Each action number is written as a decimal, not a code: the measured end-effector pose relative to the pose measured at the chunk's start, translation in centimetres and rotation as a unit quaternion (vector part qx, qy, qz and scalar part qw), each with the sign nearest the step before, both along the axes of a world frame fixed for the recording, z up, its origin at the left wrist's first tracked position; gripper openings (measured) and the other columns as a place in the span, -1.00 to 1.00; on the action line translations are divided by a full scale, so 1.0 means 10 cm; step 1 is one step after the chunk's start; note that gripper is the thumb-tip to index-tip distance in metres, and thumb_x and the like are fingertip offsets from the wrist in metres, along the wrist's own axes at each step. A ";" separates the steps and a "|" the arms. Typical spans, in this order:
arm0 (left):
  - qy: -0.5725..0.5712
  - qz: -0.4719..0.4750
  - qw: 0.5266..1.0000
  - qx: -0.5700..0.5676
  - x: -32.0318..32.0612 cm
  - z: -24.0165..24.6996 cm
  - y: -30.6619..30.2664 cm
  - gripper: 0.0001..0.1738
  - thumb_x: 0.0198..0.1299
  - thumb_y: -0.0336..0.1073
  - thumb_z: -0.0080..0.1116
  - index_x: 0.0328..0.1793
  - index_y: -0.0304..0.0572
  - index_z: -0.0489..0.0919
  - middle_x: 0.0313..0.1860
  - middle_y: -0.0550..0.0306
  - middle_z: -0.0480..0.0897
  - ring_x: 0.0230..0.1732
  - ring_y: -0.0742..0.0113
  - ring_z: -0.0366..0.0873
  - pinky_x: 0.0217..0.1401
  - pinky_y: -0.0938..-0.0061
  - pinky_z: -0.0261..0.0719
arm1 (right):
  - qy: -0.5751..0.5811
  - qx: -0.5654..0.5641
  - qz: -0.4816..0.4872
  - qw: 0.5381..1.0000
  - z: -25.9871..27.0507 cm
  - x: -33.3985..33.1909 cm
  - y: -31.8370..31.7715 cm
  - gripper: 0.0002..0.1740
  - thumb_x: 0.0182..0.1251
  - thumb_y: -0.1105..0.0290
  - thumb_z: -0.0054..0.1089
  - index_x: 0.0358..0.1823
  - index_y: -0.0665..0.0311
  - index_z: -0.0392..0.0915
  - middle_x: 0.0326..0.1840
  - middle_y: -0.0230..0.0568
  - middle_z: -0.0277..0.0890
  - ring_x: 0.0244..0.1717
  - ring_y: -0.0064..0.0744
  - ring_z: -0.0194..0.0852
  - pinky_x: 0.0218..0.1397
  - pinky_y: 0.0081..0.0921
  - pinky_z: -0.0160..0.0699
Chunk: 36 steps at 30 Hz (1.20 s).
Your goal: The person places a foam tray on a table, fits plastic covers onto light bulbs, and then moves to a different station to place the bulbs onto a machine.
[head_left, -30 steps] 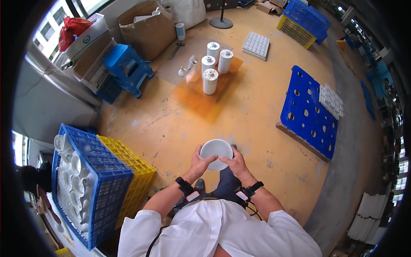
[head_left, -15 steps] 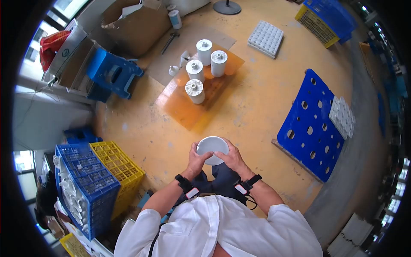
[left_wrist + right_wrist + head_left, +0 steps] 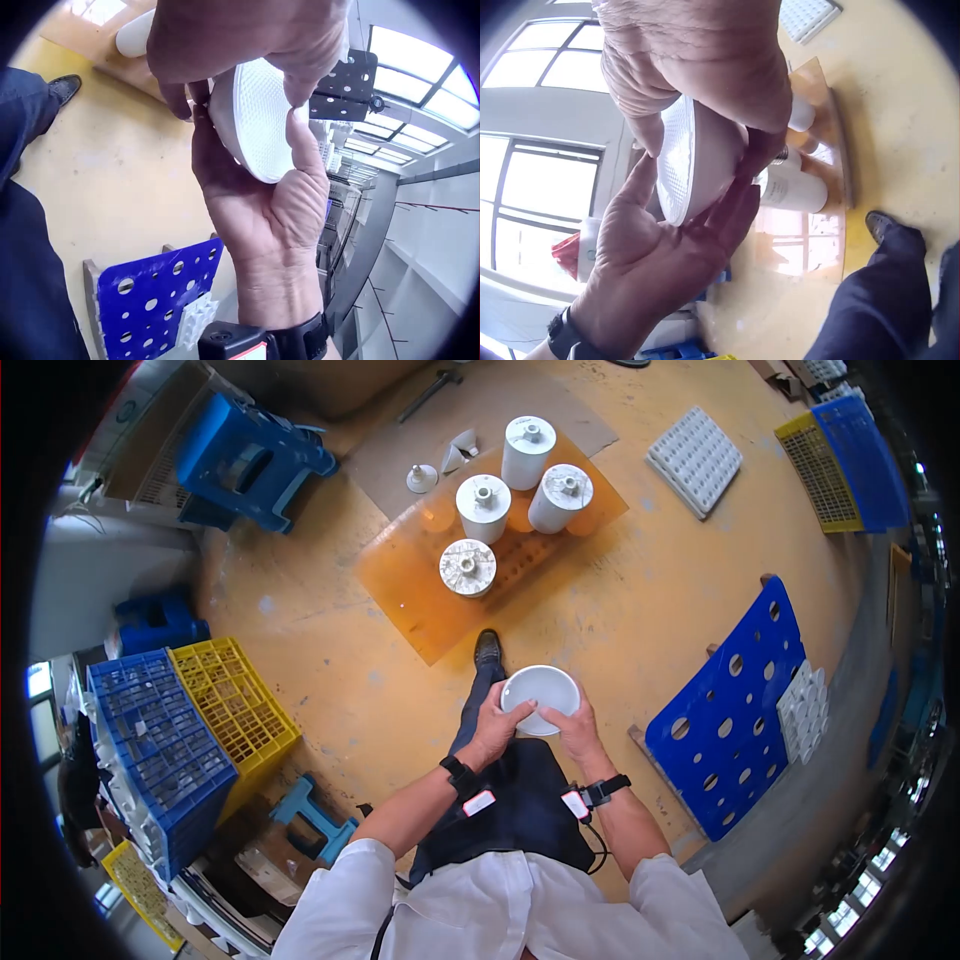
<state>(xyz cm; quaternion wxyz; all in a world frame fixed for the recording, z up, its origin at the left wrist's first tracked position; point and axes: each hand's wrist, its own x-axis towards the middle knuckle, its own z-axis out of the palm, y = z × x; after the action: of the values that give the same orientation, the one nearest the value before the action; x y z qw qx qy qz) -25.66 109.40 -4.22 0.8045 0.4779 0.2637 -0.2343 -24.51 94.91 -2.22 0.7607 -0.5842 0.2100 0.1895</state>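
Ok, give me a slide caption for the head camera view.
Left hand and right hand hold a white dish; four white cylinders stand on an orange sheet ahead.

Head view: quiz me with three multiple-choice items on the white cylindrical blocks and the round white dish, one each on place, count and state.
1. Where do the white cylindrical blocks stand?
A. on the translucent orange sheet
B. on the blue perforated pallet
C. in the yellow crate

2. How many of them are there?
A. two
B. four
C. six

3. What state is the round white dish in?
A. set down, untouched
B. held by the left hand and the right hand
C. held by one hand only

Answers: 1 A, all of them stand on the sheet. 2 B, four round tops show in the head view. 3 B, fingers of both hands curl round its rim in both wrist views.
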 end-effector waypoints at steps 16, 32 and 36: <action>0.309 0.163 0.813 0.466 0.08 -4.25 1.95 -0.14 0.06 0.24 0.15 0.19 -0.40 0.28 0.06 -0.13 0.43 -0.01 0.24 0.49 -0.25 0.47 0.50 | 0.059 0.058 0.003 0.997 -3.76 1.41 -0.79 -0.32 -0.07 0.66 0.22 0.19 0.32 0.26 0.05 -0.20 0.41 0.10 -0.32 0.38 0.20 -0.39 0.35; 0.149 0.268 0.869 0.388 0.39 -4.31 2.03 -0.47 -0.04 0.10 0.32 -0.33 -0.27 0.47 -0.64 0.05 0.52 -0.78 0.35 0.47 -0.78 0.58 0.36 | -0.023 0.119 0.114 0.986 -4.39 1.74 -0.92 -0.35 -0.06 0.62 0.23 0.17 0.28 0.30 0.04 -0.25 0.42 0.10 -0.37 0.37 0.23 -0.40 0.32; 0.145 0.251 0.872 0.394 0.49 -4.38 2.32 -0.46 -0.05 0.12 0.33 -0.33 -0.27 0.49 -0.64 0.05 0.51 -0.78 0.36 0.45 -0.78 0.59 0.35 | -0.028 0.113 0.165 0.979 -4.39 1.72 -0.84 -0.30 -0.10 0.61 0.27 0.20 0.26 0.30 0.07 -0.26 0.41 0.13 -0.40 0.34 0.24 -0.42 0.30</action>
<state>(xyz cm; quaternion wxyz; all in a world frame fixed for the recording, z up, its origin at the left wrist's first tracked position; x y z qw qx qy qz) -20.73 132.63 -48.04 0.5338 0.6335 0.5592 0.0320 -7.29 86.46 -46.12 0.7853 -0.5265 0.0665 0.3187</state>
